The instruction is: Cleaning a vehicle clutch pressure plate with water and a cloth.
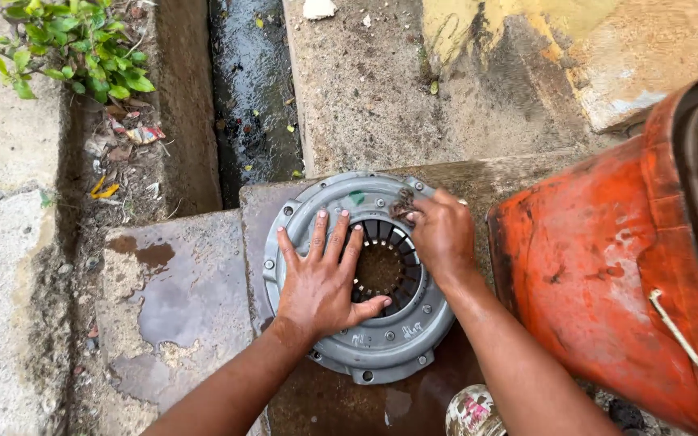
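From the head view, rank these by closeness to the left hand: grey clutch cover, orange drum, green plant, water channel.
1. Grey clutch cover: under the left hand, touching.
2. Orange drum: right.
3. Water channel: above, slightly left.
4. Green plant: top-left corner.

I look down on wet, stained concrete slabs [179, 282] outdoors in daylight. A dark drain channel [252, 97] runs beside them, a leafy green plant [74, 48] grows top left, and an orange metal body [607, 258] crowds the right.
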